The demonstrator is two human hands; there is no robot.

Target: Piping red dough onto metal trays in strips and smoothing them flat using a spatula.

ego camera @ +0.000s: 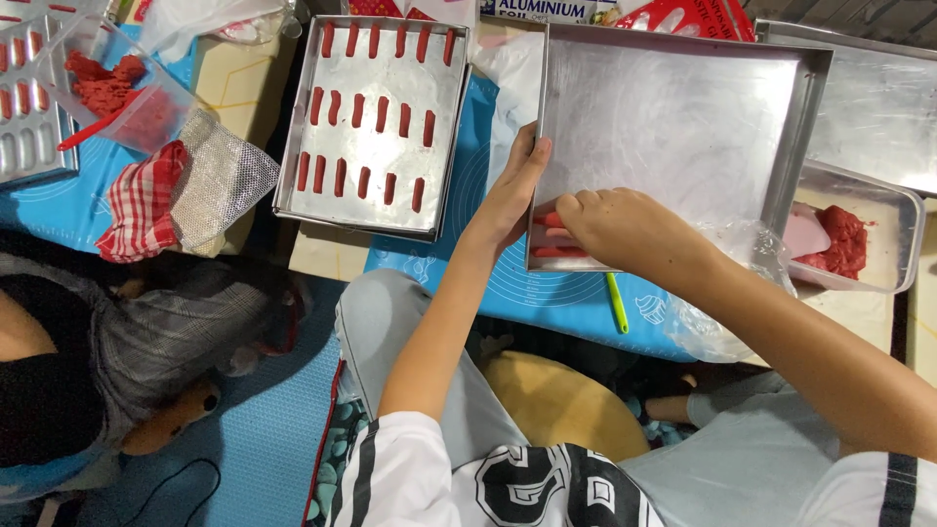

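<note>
The red dough sticks (552,235) lie in the near left corner of my big steel tray (683,117), long axes running left to right; my right hand (615,222) covers most of them, so their number is hidden; its fingers curl down onto one, though how tightly I cannot tell; my left hand (512,190) lies flat, fingers extended against the tray's left rim; beyond, a second tray (444,127) carries upright rows of sticks on the blue surface (488,176); a tub of red dough (847,240) sits right.
</note>
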